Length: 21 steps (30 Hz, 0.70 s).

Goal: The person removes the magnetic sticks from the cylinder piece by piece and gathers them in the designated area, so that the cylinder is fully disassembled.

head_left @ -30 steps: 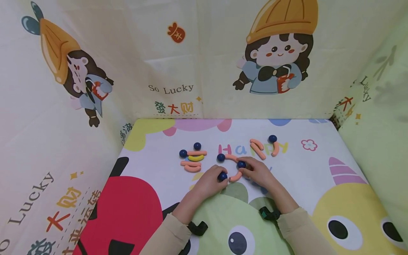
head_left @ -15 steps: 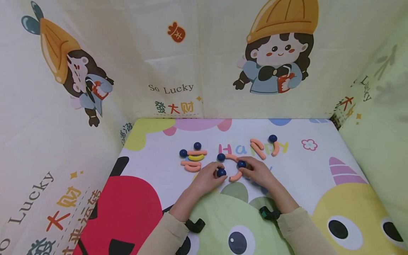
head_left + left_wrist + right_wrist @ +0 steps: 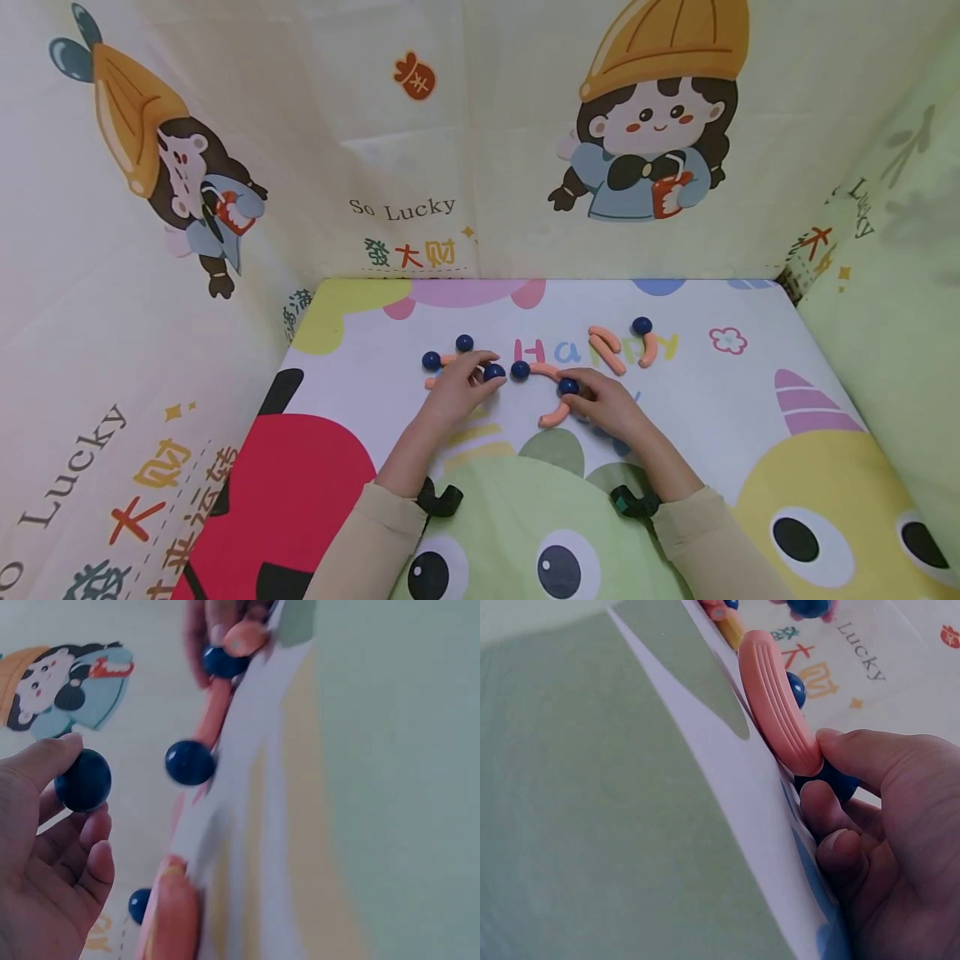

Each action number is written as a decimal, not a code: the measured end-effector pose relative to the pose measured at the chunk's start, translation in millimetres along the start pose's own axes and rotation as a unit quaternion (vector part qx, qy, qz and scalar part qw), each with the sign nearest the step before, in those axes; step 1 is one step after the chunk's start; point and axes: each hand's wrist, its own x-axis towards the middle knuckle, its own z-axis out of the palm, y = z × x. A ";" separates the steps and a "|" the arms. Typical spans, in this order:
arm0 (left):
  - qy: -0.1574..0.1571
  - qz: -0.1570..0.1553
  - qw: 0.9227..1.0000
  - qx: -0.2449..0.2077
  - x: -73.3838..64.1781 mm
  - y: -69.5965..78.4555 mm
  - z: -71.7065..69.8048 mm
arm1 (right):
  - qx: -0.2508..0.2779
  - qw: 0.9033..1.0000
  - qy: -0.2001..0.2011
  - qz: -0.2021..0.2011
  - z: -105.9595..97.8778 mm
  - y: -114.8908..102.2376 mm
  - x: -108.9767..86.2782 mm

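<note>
My left hand (image 3: 453, 393) pinches a dark blue ball (image 3: 84, 780) between thumb and fingers; the left wrist view shows it held up off the table. In the head view this ball is just left of another blue ball (image 3: 520, 370), which ends a chain. A curved pink rod (image 3: 543, 370) joins that ball to a further blue ball (image 3: 567, 387), gripped by my right hand (image 3: 606, 406). From the gripped ball a second curved pink rod (image 3: 776, 701) runs toward the near side, its far end free. Its ridged surface fills the middle of the right wrist view.
Behind my left hand lie a blue ball (image 3: 464, 342), another blue ball (image 3: 431, 361) and pink rods, partly hidden. At the back right are two loose pink rods (image 3: 607, 350) and a blue ball (image 3: 642, 326) with a curved rod (image 3: 648, 351). A printed cloth (image 3: 480, 150) walls the table.
My left hand has carried its blue ball away from the near rod's free end, leftward and back toward the left group of pieces. My right hand has stayed in place on the chain.
</note>
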 end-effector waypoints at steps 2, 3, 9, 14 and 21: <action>0.022 -0.024 0.999 -0.010 6.5 -3.1 -9.4 | 0.002 1.000 0.001 0.000 -0.1 0.2 -0.2; 0.032 -0.042 0.998 -0.018 10.0 -4.5 -14.3 | 0.003 1.000 0.000 0.003 0.0 0.3 -0.5; 0.060 -0.131 0.988 -0.049 29.9 -22.7 -39.1 | 0.007 1.000 -0.004 0.004 -0.7 1.1 -0.8; 0.069 -0.151 0.984 -0.064 40.4 -37.6 -48.5 | 0.003 1.000 -0.005 0.003 -1.1 0.6 -0.3; 0.072 -0.174 0.977 -0.100 48.0 -48.3 -47.4 | 0.001 1.000 -0.004 0.007 -0.6 -0.1 0.5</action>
